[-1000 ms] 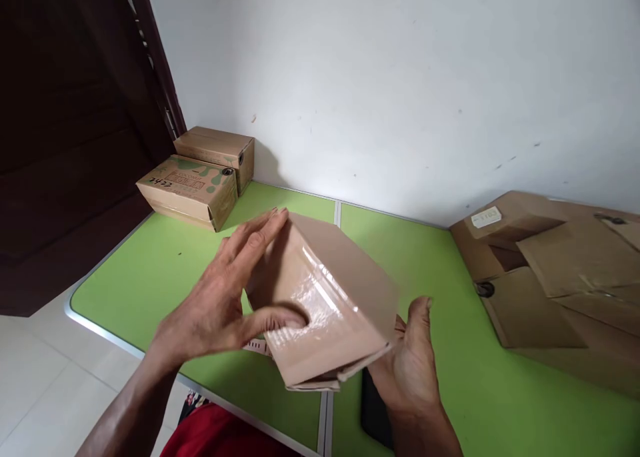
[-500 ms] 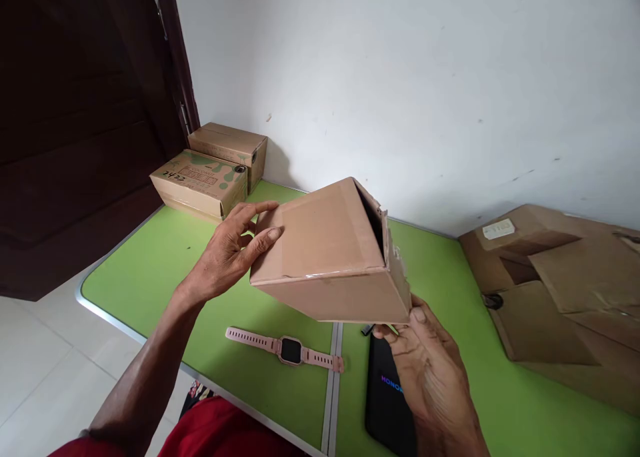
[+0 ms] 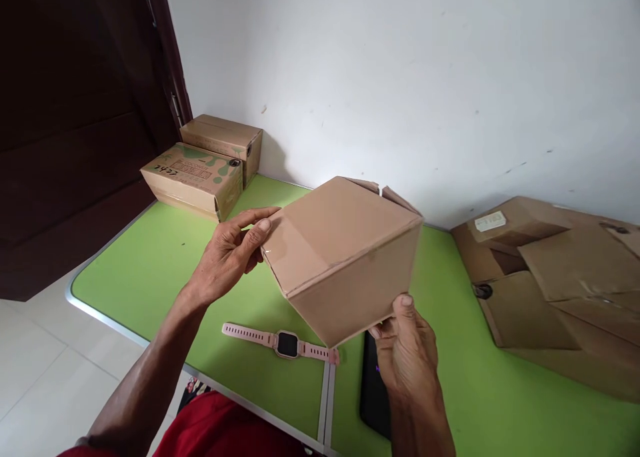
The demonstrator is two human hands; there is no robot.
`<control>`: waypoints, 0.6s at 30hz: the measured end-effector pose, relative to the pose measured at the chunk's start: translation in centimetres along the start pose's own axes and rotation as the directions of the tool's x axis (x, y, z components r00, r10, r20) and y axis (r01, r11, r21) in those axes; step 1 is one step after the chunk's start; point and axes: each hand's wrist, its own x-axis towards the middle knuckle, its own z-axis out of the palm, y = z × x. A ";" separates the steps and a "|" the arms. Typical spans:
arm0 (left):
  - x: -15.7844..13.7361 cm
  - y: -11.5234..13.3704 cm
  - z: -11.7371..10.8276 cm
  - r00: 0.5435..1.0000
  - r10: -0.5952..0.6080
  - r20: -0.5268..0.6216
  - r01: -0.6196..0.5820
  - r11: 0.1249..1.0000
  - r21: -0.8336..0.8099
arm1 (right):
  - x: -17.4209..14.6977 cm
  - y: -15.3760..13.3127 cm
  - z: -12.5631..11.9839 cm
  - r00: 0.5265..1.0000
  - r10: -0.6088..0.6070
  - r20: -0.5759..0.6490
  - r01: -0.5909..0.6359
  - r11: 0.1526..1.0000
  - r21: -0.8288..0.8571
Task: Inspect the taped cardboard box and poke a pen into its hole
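Box (image 3: pixel 345 257) turned, flaps now away; both hands grip it, contents hidden.

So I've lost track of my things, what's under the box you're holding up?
Below the cardboard box on the green table lie a pink watch and a dark phone, partly hidden by the right hand.
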 end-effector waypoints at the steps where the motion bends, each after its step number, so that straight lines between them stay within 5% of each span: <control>1: -0.1 -0.1 0.0 1.000 -0.007 -0.004 0.007 1.000 -0.018 | -0.1 0.0 0.1 1.000 0.007 -0.011 -0.007 1.000 -0.010; 9: -0.4 0.1 0.5 0.995 0.092 0.030 -0.094 0.994 0.052 | -0.3 0.5 0.4 0.994 0.100 -0.048 -0.103 0.992 -0.069; 18: -0.2 0.4 -0.1 0.966 0.172 0.192 -0.196 0.974 0.114 | -0.7 0.6 0.8 0.969 0.198 0.150 -0.178 0.974 -0.138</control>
